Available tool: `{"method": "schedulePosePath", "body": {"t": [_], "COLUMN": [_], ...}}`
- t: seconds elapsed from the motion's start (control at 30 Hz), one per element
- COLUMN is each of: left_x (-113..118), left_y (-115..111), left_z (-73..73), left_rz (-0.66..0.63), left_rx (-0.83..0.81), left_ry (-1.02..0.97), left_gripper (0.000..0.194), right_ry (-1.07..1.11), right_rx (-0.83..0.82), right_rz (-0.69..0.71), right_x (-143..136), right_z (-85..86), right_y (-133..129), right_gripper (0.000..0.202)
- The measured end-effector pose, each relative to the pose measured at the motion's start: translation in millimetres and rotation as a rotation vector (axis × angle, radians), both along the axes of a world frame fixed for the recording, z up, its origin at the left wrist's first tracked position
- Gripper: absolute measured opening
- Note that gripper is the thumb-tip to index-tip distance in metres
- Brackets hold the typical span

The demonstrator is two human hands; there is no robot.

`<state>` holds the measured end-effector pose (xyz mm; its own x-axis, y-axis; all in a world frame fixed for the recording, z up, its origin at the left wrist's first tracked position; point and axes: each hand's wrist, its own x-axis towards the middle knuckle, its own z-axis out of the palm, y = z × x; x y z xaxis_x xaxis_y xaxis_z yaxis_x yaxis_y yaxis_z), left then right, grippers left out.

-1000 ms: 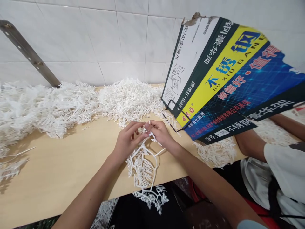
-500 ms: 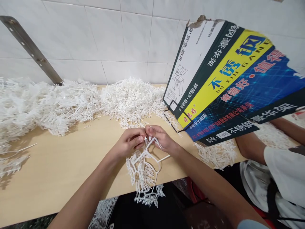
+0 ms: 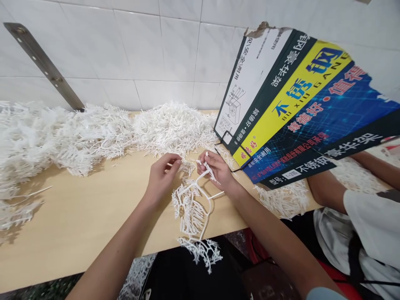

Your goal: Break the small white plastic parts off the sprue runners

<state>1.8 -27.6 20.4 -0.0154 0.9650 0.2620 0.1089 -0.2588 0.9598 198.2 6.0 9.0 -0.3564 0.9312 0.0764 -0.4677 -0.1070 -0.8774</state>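
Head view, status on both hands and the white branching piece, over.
Right hand holding white branching piece. Left hand close by, grip unclear. Piece overhanging table. Printed board at right, not between hands.

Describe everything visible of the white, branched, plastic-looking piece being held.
The white, branched, plastic-looking piece has thin, smooth stems curving into an open loop, a straight spur sticking out to the right, and spiky tufts on its left and at its lower end. The bare right hand grips its upper end. Its lowest tuft reaches past the front edge of the pale wood-look table, over black clothing. Whether its middle rests on the tabletop is unclear.
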Motion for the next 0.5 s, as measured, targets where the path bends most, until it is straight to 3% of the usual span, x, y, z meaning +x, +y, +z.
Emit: {"method": "schedulePosePath", "body": {"t": [0.1, 0.17, 0.23, 0.4, 0.5], "left_x": [1, 0, -2, -13, -19], "left_y": [-7, -9, -8, -2, 0], "left_z": [0.0, 0.1, 0.7, 1.0, -2.4], "left_rz": [-0.326, -0.595, -0.777, -0.878, -0.886], "left_rx": [-0.068, -0.183, -0.258, -0.221, -0.200], "left_ry": [-0.002, -0.026, -0.024, -0.188, -0.368], "left_gripper": [0.029, 0.029, 0.030, 0.021, 0.028], "right_ry": [-0.017, 0.003, 0.048, 0.140, 0.105], "right_rx": [0.014, 0.015, 0.012, 0.041, 0.090], "right_rz": [-0.063, -0.120, -0.172, -0.237, -0.296], "right_x": [0, 1, 3, 9, 15], "right_z": [5.3, 6.5, 5.2, 3.3, 15.6], "right_y": [-3, -2, 1, 10, -1], "right_gripper": [0.031, 0.030, 0.030, 0.036, 0.037]}}
